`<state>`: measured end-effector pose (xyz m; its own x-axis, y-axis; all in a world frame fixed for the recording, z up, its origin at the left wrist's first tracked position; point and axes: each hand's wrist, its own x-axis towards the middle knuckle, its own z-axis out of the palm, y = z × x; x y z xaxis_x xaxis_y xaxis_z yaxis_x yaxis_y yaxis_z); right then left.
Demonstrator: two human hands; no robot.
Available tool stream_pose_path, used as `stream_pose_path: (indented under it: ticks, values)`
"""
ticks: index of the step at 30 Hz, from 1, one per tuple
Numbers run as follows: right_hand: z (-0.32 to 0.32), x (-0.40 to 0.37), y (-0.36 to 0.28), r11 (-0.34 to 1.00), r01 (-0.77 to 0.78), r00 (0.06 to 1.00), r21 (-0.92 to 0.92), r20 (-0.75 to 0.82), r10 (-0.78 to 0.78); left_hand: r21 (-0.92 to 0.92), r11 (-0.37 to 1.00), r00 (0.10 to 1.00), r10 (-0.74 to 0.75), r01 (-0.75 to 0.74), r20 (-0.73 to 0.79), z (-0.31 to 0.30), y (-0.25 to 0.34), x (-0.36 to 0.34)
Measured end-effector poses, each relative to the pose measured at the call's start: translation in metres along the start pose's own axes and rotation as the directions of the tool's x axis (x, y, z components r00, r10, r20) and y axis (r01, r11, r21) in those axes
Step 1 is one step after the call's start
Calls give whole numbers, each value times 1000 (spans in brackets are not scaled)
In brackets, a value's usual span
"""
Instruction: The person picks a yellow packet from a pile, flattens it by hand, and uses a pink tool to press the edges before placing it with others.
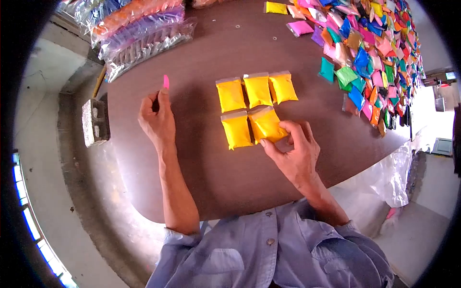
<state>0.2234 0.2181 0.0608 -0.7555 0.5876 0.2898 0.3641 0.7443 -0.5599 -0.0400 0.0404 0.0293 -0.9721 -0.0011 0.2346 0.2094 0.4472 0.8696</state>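
On the worktop: a round, dark brown worktop (230,177) carries five yellow packets laid flat in two rows near its middle, straight ahead of the person.
Far row: far-left packet (230,94), far-middle packet (258,89) and far-right packet (283,87) lie side by side, edges touching or nearly so, each with a pale sealed strip at its far end.
Near row: near-left packet (236,128) lies square under the far-left one. The near-right packet (265,123) sits just beside it, turned a little off line.
Right hand: the right hand (294,152) pinches the near-right packet at its near right corner, thumb below the edge and forefinger on top. The other fingers are curled in above the worktop.
Left hand: the left hand (156,120) is well apart from the packets, on the left side of the worktop. Its fingers are loosely curled, and thumb and forefinger are pressed on a pink sliver (166,82).
Pink sliver: small and narrow, it stands upright above the fingertips. What it is made of cannot be told.
Coloured heap: a coloured heap (370,53) of small packets in pink, blue, green, orange and yellow covers the far right edge of the worktop.
Clear bags: long clear bags (139,33) of orange and purple packets lie at the far left edge.
Concrete block: a grey concrete block (93,122) sits just off the left rim.
Plastic sheet: a clear plastic sheet (391,177) hangs beside the right rim.
Shirt: a light blue buttoned shirt (269,254) fills the bottom of the view.
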Motion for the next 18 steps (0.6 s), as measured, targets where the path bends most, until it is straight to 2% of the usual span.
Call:
stream_pose_path:
  ticks: [3, 7, 9, 16, 18]
  values:
    - [11, -2, -2, 1000, -6, 1000, 25, 22, 6, -36, 998, 997, 55, -53, 50, -1, 5, -1]
    - [12, -3, 1, 997, 75, 997, 10, -16, -75, -21, 1000, 999, 17, -16, 47, -1, 7, -1]
    - [13, -7, 7, 995, 77, 997, 68, 3, -77, 36, 999, 999, 19, -21, 48, 0, 6, -1]
    - [20, -10, 12, 981, 105, 994, 166, -26, -102, -16, 999, 998, 41, -41, 40, 0, 8, -2]
    - [21, -8, 14, 976, 154, 987, 157, -63, -145, 70, 997, 997, 40, -45, 68, -1, 7, -2]
